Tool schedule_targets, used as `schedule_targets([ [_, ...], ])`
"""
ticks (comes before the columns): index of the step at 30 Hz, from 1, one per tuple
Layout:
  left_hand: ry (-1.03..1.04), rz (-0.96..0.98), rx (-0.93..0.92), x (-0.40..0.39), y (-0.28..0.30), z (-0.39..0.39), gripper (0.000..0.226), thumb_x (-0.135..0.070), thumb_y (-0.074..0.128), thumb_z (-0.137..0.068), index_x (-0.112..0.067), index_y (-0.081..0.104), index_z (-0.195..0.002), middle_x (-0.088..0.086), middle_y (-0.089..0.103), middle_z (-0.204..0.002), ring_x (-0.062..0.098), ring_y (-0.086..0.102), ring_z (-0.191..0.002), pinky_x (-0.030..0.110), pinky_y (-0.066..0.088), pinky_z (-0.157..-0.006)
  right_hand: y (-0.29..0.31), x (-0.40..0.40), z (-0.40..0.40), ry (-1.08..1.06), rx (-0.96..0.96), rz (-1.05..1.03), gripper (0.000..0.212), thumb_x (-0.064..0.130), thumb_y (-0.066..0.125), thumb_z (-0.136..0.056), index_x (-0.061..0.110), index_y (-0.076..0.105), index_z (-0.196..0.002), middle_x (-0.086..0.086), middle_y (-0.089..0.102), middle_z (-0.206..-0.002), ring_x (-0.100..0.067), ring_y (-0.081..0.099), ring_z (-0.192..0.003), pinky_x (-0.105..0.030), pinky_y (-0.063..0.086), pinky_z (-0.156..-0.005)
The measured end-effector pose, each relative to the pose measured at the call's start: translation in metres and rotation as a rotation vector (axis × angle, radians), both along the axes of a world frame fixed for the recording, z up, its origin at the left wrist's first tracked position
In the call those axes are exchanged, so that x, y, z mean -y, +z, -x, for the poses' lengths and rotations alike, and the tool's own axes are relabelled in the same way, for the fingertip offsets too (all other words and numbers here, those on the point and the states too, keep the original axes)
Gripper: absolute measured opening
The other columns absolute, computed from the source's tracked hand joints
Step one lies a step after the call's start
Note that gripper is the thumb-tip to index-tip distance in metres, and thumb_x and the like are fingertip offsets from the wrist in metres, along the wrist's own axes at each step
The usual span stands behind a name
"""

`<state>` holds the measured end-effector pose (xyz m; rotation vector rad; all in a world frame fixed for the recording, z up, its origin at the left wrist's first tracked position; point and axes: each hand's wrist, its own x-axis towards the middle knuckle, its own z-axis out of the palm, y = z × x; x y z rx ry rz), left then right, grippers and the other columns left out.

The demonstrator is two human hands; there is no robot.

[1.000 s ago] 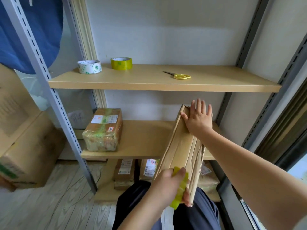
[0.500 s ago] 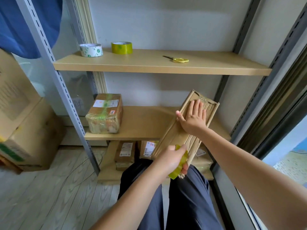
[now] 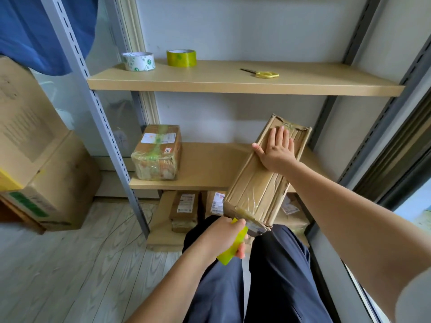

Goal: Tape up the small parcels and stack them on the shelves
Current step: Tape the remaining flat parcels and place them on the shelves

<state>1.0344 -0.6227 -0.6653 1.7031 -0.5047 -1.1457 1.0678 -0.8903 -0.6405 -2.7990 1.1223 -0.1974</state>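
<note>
Nearest the camera, the person's dark blue trousers (image 3: 275, 276) fill the lower middle of the view, above a pale wood-grain floor (image 3: 70, 264). Just above the knees the left hand (image 3: 227, 238) is curled round a yellow tape roll (image 3: 231, 251), gripping it at the near end of a long cardboard parcel (image 3: 258, 190); a strip of clear tape runs from the roll onto that end. The parcel slants up and away, its far end over the middle shelf (image 3: 205, 169). The right hand (image 3: 276, 150) lies flat on the parcel's upper face near that far end, fingers straight and together, pressing down and holding nothing.

On the left of the middle shelf sits a taped box (image 3: 158, 152) with a white label and green tape. Below, on the bottom shelf, several labelled small parcels (image 3: 184, 210) stand side by side. On the top shelf (image 3: 233, 83) lie a white tape roll with green print (image 3: 138, 61), a yellow-green tape roll (image 3: 181, 57) just beside it, and yellow-handled scissors (image 3: 263, 73) well apart to the right. Large cartons (image 3: 35, 164) are stacked at far left
</note>
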Motion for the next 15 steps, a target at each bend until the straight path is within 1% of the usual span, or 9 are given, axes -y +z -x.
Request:
schedule_targets([
  [4, 0.02, 0.023, -0.168, 0.009, -0.013, 0.001, 0.032, -0.025, 0.045, -0.106, 0.001, 0.052, -0.088, 0.003, 0.055, -0.049, 0.014, 0.051, -0.036, 0.022, 0.045, -0.041, -0.003, 0.008, 0.001, 0.014, -0.021, 0.02, 0.095, 0.075, 0.006, -0.091, 0.008, -0.012, -0.157, -0.016, -0.021, -0.162, -0.03, -0.018, -0.151, -0.044, -0.008, -0.122],
  [5, 0.018, 0.021, -0.153, 0.013, -0.017, -0.002, 0.032, -0.026, 0.046, -0.106, 0.001, 0.052, -0.09, 0.003, 0.055, -0.049, 0.014, 0.052, -0.036, 0.021, 0.046, -0.041, -0.003, 0.008, 0.002, 0.02, -0.017, 0.032, 0.094, 0.074, 0.005, -0.092, 0.008, -0.011, -0.157, -0.017, -0.02, -0.163, -0.03, -0.019, -0.151, -0.044, -0.009, -0.122],
  [7, -0.003, 0.009, -0.053, 0.022, -0.023, -0.01, 0.034, -0.028, 0.045, -0.106, 0.002, 0.055, -0.093, 0.006, 0.057, -0.051, 0.015, 0.055, -0.039, 0.019, 0.046, -0.044, -0.005, 0.005, 0.001, 0.021, -0.039, 0.113, 0.089, 0.069, 0.002, -0.095, 0.007, -0.011, -0.156, -0.018, -0.018, -0.162, -0.03, -0.02, -0.15, -0.045, -0.012, -0.121],
  [9, -0.033, 0.02, 0.007, 0.026, -0.027, -0.015, 0.034, -0.028, 0.043, -0.106, -0.003, 0.056, -0.088, 0.011, 0.06, -0.055, 0.017, 0.058, -0.043, 0.018, 0.047, -0.048, 0.001, -0.007, -0.004, -0.016, -0.09, 0.184, 0.081, 0.061, 0.001, -0.099, 0.004, -0.011, -0.155, -0.021, -0.016, -0.162, -0.032, -0.019, -0.15, -0.047, -0.014, -0.12],
  [11, -0.058, 0.031, 0.019, 0.027, -0.03, -0.016, 0.031, -0.026, 0.043, -0.106, -0.005, 0.054, -0.086, 0.018, 0.06, -0.064, 0.018, 0.058, -0.045, 0.019, 0.049, -0.05, 0.01, -0.028, -0.002, -0.068, -0.103, 0.09, 0.079, 0.056, 0.005, -0.101, 0.0, -0.011, -0.155, -0.026, -0.015, -0.161, -0.037, -0.015, -0.15, -0.049, -0.009, -0.122],
  [12, -0.062, 0.039, 0.015, 0.027, -0.031, -0.015, 0.03, -0.025, 0.043, -0.106, -0.004, 0.054, -0.086, 0.02, 0.059, -0.065, 0.018, 0.058, -0.045, 0.02, 0.049, -0.051, 0.01, -0.041, 0.003, -0.059, -0.111, 0.033, 0.082, 0.058, 0.007, -0.101, -0.001, -0.012, -0.154, -0.028, -0.016, -0.16, -0.039, -0.014, -0.15, -0.05, -0.006, -0.123],
  [13, -0.051, 0.055, 0.014, 0.029, -0.03, -0.015, 0.031, -0.024, 0.043, -0.106, -0.002, 0.055, -0.087, 0.02, 0.059, -0.064, 0.018, 0.057, -0.045, 0.02, 0.049, -0.052, 0.007, -0.056, 0.01, -0.021, -0.121, 0.0, 0.091, 0.066, 0.007, -0.096, -0.002, -0.014, -0.154, -0.028, -0.019, -0.159, -0.04, -0.015, -0.149, -0.05, -0.006, -0.123],
  [15, -0.026, 0.073, 0.078, 0.038, -0.029, -0.016, 0.038, -0.027, 0.042, -0.105, 0.004, 0.06, -0.093, 0.015, 0.061, -0.06, 0.019, 0.058, -0.047, 0.021, 0.048, -0.055, -0.003, -0.086, 0.035, 0.076, -0.143, -0.041, 0.121, 0.089, 0.004, -0.074, -0.001, -0.016, -0.153, -0.026, -0.022, -0.159, -0.041, -0.017, -0.149, -0.049, -0.008, -0.12],
])
